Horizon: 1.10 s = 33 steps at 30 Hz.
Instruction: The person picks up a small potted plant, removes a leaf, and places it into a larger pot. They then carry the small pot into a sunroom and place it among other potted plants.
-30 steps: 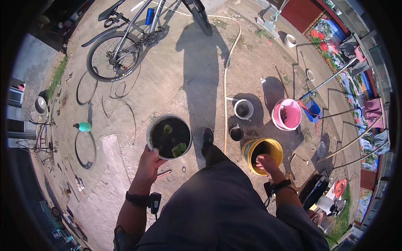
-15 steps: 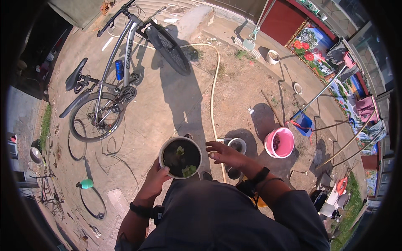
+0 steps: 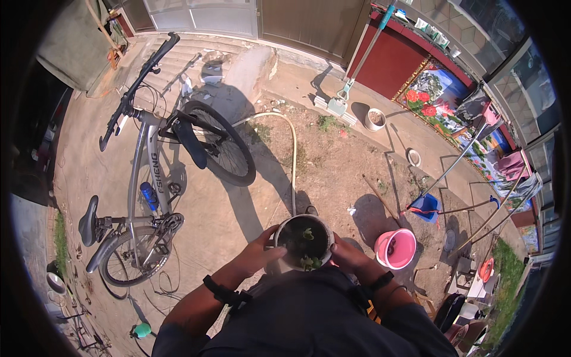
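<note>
Close in front of my body, a round pale-rimmed flowerpot (image 3: 286, 259) full of dark soil is held between both hands. Two small green seedlings (image 3: 308, 234) stick up from its soil, one near the middle and one by the near edge. My left hand (image 3: 262, 253) grips the pot's left side, thumb at the rim. On the opposite side, my right hand (image 3: 347, 253) is closed against the wall of the pot, its fingers partly hidden. A pink bucket (image 3: 397, 249) stands on the ground just right of my right hand.
A grey bicycle (image 3: 148, 172) stands at the left. A pale hose (image 3: 294, 160) runs across the ground ahead. Farther right are a blue dustpan (image 3: 424, 207), a white pot (image 3: 375, 119) and a shovel (image 3: 338, 105). A green bottle (image 3: 141, 331) lies at the lower left.
My right hand, free before, now holds the pot's right side. The pot has shifted rightward in view with my left hand, and the view has swung toward the doors ahead.
</note>
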Each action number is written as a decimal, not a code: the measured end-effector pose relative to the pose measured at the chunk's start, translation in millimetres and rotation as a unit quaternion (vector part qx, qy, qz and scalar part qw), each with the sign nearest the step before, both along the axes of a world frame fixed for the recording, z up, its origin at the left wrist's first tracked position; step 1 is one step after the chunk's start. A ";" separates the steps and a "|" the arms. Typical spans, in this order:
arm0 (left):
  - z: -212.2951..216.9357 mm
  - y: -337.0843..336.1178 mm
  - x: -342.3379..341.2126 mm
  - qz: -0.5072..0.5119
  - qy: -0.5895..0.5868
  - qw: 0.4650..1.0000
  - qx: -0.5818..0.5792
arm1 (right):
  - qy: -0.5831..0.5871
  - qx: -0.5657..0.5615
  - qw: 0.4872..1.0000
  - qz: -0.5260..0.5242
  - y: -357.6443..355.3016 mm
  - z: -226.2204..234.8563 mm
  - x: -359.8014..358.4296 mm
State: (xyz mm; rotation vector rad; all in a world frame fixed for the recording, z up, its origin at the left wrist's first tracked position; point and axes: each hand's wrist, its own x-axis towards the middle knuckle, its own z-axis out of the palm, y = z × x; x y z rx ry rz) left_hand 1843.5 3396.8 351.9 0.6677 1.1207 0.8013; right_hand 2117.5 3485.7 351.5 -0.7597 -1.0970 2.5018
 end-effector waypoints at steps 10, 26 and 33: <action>-4.3 281.4 -72.3 0.031 -0.008 0.999 -0.039 | -0.010 -0.066 0.998 0.017 304.1 -16.6 -67.4; -43.5 672.0 -366.7 0.405 -0.008 0.910 -0.085 | 0.020 -0.017 1.000 0.016 717.5 0.3 -318.2; -15.4 827.6 -474.2 0.439 -0.003 0.896 -0.068 | 0.046 -0.015 0.999 0.016 849.9 34.3 -452.3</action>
